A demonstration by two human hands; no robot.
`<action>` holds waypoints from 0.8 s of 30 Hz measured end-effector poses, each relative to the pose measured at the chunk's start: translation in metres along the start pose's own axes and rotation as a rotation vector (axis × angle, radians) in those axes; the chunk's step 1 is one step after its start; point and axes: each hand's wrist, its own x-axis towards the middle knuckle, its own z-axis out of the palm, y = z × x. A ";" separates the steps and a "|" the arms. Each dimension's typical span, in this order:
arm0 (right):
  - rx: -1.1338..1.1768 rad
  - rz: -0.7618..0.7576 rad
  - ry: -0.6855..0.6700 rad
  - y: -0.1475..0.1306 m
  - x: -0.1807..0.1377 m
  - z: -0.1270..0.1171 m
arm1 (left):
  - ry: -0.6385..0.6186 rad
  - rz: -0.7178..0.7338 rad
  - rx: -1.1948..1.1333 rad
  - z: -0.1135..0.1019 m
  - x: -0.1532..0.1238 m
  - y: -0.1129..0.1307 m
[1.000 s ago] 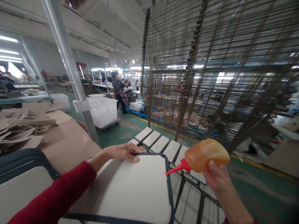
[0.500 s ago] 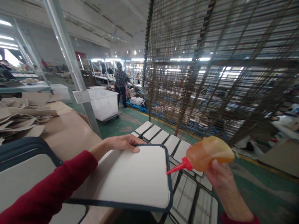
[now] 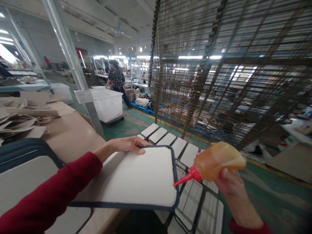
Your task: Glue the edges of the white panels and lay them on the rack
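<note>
My left hand (image 3: pixel 128 145) grips the far edge of a white panel (image 3: pixel 138 177) with a dark blue border, thumb on top and fingers hidden beneath. In my right hand (image 3: pixel 230 185) is a squeeze bottle (image 3: pixel 219 161) of amber liquid, tilted down to the left. Its red nozzle tip (image 3: pixel 175 184) touches or nearly touches the panel's right side, where the white face meets the border. A thin yellowish line shows along that side above the tip. More dark-bordered panels (image 3: pixel 26 172) are stacked at the left, under my sleeve.
White panels (image 3: pixel 179 146) lie in rows on a low rack beyond my hands. A tall wire rack (image 3: pixel 207 71) rises at the right. Flat beige pieces (image 3: pixel 26 112) lie on the table (image 3: pixel 73 131) beside a metal post (image 3: pixel 70 55). Behind stand a white bin (image 3: pixel 107 104) and a person (image 3: pixel 117 78).
The nozzle tip has moved down the panel's right side toward the near corner. My left hand keeps its hold. In the background, the person has shifted left behind the bin.
</note>
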 end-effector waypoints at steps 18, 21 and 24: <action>-0.028 0.010 0.054 0.002 -0.007 -0.007 | 0.066 -0.024 -0.033 -0.003 -0.002 -0.005; -0.034 -0.012 0.087 0.002 -0.006 -0.006 | 0.088 -0.029 -0.041 -0.004 -0.002 -0.007; -0.040 -0.063 0.161 0.003 -0.007 -0.007 | 0.116 -0.030 -0.064 -0.006 -0.001 -0.009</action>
